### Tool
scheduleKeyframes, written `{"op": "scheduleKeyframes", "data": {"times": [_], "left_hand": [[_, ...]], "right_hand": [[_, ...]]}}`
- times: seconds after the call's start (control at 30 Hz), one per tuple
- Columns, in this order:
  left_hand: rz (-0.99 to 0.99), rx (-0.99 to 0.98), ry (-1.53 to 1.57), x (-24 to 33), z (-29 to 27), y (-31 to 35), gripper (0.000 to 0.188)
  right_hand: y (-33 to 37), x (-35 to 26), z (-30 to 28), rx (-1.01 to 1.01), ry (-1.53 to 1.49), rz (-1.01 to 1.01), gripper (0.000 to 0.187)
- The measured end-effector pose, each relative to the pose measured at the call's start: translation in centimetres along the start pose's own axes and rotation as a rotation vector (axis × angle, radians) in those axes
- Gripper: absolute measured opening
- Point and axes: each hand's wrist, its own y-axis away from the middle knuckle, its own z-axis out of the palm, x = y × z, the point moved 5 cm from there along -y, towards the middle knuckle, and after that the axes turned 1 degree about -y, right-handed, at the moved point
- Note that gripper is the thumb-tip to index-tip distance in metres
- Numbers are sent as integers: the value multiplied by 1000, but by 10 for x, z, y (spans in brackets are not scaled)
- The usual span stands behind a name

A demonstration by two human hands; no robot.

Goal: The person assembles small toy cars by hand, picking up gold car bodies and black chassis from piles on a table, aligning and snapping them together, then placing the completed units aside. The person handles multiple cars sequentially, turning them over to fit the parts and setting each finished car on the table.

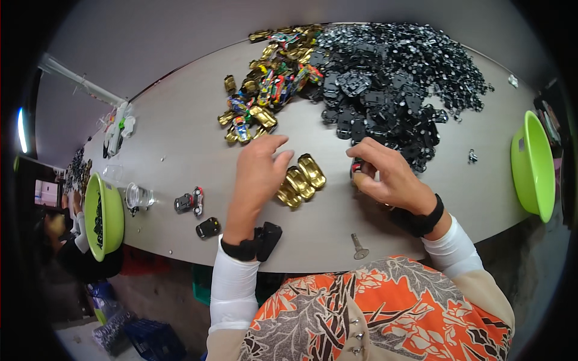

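Observation:
My left hand point(260, 168) is over the table with its thumb and forefinger apart and nothing visible between them. Just right of it, three gold toy car shells point(300, 183) lie side by side in a slanting row. My right hand point(388, 171) has its thumb and forefinger curled together at the near edge of the black pile. Between those fingertips shows a small dark piece with a red spot point(356, 166); the hand covers most of it. A flat metal key-shaped tool point(359, 246) lies near the table's front edge.
Gold and coloured car shells point(265, 90) heap at the back, beside black car bases point(385, 90) and small silver-black parts point(421, 48). Green basins stand left point(96, 222) and right point(533, 168). A clear cup point(137, 196) and black toy cars point(208, 227) sit left. Another person point(63, 231) is far left.

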Motion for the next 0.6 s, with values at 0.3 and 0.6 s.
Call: {"op": "scheduleKeyframes", "data": {"times": [0.3, 0.6], "left_hand": [[-55, -218, -411, 59, 86, -61, 24], [-170, -90, 66, 27, 61, -54, 14]], "right_hand": [[2, 4, -5, -54, 258, -109, 12], [7, 8, 13, -185, 541, -130, 13]]}}
